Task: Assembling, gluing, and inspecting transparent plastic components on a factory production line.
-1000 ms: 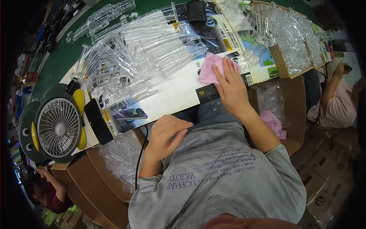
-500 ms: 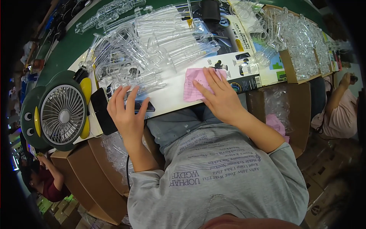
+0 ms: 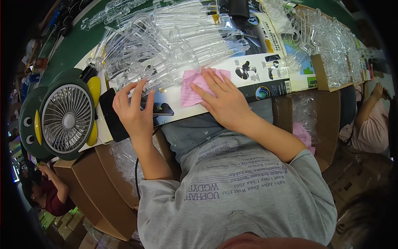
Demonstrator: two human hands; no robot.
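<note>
My right hand (image 3: 227, 103) lies palm down on a creased pink sheet of paper (image 3: 191, 94), its fingers stretched out flat. The sheet rests on a printed white cardboard (image 3: 172, 117) at the table's near edge. To the left, my left hand (image 3: 136, 110) hovers with fingers apart and curved, holding nothing that I can see. Its fingertips are close to a heap of clear plastic tube-like parts (image 3: 166, 52). Some of these lie just beyond both hands, near the sheet's far edge.
A green fan (image 3: 69, 120) and a dark phone-like slab (image 3: 112, 118) sit at the left. A black cylinder (image 3: 239, 9) stands at the back. Far right, a cardboard box (image 3: 325, 72) holds more clear parts. Open cartons (image 3: 327, 124) flank my lap; other people sit on both sides.
My right hand has slid to the left across the cardboard, and the pink sheet has moved with it. My left hand has shifted slightly away and left, still open.
</note>
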